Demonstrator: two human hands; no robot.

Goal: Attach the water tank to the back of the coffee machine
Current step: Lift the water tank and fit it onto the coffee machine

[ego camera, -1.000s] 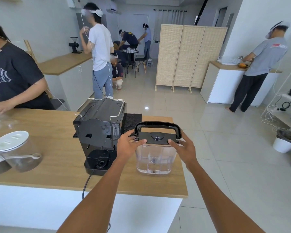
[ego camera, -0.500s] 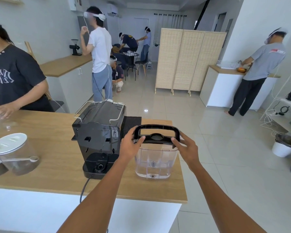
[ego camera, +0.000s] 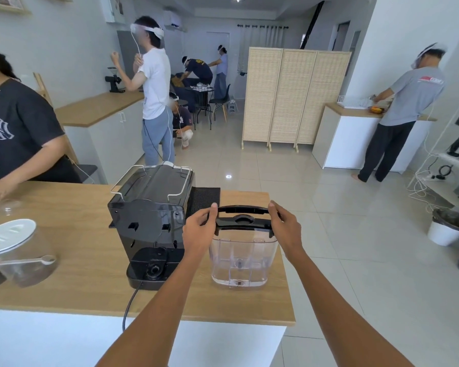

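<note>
A clear plastic water tank (ego camera: 241, 259) with a black lid and black handle stands on the wooden counter, just right of the black coffee machine (ego camera: 151, 223). The machine's back faces me, with its empty base socket low at the front and a cord running off the counter. My left hand (ego camera: 199, 229) grips the left end of the tank's lid and handle. My right hand (ego camera: 284, 227) grips the right end. The tank sits beside the machine, apart from its back.
Glass jars with white lids and a spoon (ego camera: 16, 254) stand at the counter's left. A person in a black shirt (ego camera: 16, 128) works at the far left edge. A black mat (ego camera: 206, 196) lies behind the machine. The counter's right edge (ego camera: 284, 274) is close to the tank.
The tank's handle and lid have tipped away from me, and both hands have shifted up along the handle's ends. The tank's body has stayed on the counter.
</note>
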